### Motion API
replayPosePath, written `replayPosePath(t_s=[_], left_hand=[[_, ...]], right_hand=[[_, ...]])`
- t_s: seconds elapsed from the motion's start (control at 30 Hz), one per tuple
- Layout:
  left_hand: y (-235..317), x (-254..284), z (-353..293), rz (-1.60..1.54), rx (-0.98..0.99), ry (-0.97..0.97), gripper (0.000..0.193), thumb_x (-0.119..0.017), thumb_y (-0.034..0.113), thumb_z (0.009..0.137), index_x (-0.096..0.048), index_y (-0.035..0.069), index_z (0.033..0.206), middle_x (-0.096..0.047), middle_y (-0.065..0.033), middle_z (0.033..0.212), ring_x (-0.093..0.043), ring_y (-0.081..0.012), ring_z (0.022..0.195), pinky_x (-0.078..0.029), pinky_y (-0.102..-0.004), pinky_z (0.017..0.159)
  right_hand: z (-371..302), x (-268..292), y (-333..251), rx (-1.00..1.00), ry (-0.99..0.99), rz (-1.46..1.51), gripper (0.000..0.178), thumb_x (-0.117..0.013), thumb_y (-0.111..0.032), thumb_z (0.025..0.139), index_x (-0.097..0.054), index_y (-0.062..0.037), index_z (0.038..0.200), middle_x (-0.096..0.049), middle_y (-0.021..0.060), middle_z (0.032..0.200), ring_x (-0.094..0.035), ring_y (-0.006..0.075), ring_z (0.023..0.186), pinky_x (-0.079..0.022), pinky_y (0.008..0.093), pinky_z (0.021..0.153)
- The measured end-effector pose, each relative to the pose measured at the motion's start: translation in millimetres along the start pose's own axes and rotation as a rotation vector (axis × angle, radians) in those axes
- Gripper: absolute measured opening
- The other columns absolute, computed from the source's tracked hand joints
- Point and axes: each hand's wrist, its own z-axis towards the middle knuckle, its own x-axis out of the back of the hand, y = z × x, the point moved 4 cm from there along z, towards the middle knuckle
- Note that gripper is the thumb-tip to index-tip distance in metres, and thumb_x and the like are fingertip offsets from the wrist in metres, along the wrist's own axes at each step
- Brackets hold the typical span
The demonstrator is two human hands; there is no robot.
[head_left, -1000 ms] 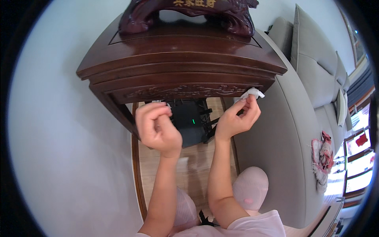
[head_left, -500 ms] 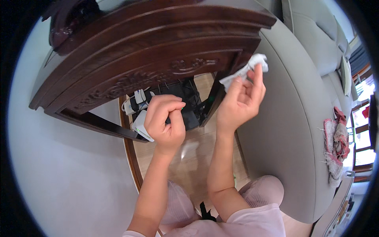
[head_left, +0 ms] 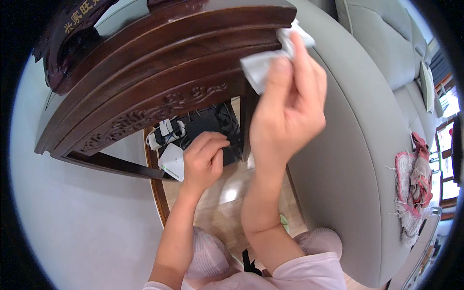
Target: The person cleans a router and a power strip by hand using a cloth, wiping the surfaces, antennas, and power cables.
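Observation:
My right hand (head_left: 290, 106) is raised at the right end of a dark carved wooden table (head_left: 164, 53), gripping a crumpled white wipe (head_left: 258, 67) between thumb and fingers. One end of the wipe spreads out to the left of my thumb, close against the wood, and another part sticks out above my fingers. Lower and to the left, my left hand (head_left: 203, 162) hangs in front of the table's opening, its fingers curled in loosely. Nothing shows in it.
A grey sofa (head_left: 338, 159) stands close on the right, with a frayed red-and-white cloth (head_left: 411, 186) over its arm. Under the table are a white router (head_left: 172, 162), a white power strip (head_left: 154, 139) with cables, and black items. A pale wall (head_left: 96, 208) runs along the left.
My right hand has moved up with the wipe, nearer the table's upper right corner. My left hand has dropped slightly, still curled. The view has shifted a little.

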Motion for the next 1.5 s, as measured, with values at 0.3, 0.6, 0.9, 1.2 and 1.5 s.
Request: replayPosePath(t_s=[0.3,0.6,0.9,1.2,1.5], left_hand=[[-23,-10,-17,0.029,0.175,-0.206,0.018,-0.057,-0.009,0.078,-0.068,-0.002,0.09,-0.068,-0.0132,0.092,-0.066,-0.0298,0.077,-0.052,-0.033,0.065],[-43,-35,-43,0.076,0.495,-0.423,0.029,-0.064,-0.001,0.084,-0.065,-0.002,0.114,-0.065,-0.014,0.099,-0.063,-0.0222,0.078,-0.052,-0.0297,0.066],[-75,-77,-85,0.145,0.621,-0.677,0.048,-0.075,0.017,0.08,-0.06,-0.003,0.121,-0.061,-0.0195,0.108,-0.066,-0.0327,0.09,-0.053,-0.0399,0.08],[-84,-93,-93,0.045,0.662,-0.766,0.049,-0.077,0.018,0.081,-0.06,-0.008,0.119,-0.063,-0.0223,0.118,-0.068,-0.0309,0.094,-0.055,-0.0376,0.081],[-100,-62,-90,0.07,0.658,-0.709,0.046,-0.071,0.013,0.084,-0.059,-0.005,0.125,-0.063,-0.0226,0.117,-0.065,-0.0337,0.102,-0.053,-0.0385,0.087]], right_hand=[[-157,72,136,-0.577,-0.375,0.017,0.035,-0.073,0.002,0.085,-0.07,-0.0017,0.119,-0.063,0.0077,0.096,-0.059,0.0134,0.081,-0.049,0.0256,0.07],[-163,68,152,-0.626,-0.326,0.155,0.032,-0.074,-0.002,0.086,-0.071,-0.0026,0.118,-0.062,0.0056,0.096,-0.058,0.0129,0.085,-0.048,0.0244,0.074],[-290,106,243,-0.906,-0.411,0.069,0.039,-0.071,0.002,0.088,-0.067,-0.0031,0.127,-0.06,0.004,0.111,-0.057,0.01,0.092,-0.046,0.021,0.079],[-370,134,312,-1.002,-0.421,-0.347,0.056,-0.058,0.018,0.084,-0.061,-0.0043,0.135,-0.066,0.0117,0.122,-0.064,0.0186,0.107,-0.051,0.0265,0.088],[-187,65,136,-0.896,-0.394,0.031,0.041,-0.055,0.005,0.092,-0.062,-0.0009,0.132,-0.065,0.0111,0.118,-0.063,0.0166,0.092,-0.05,0.0268,0.08]])
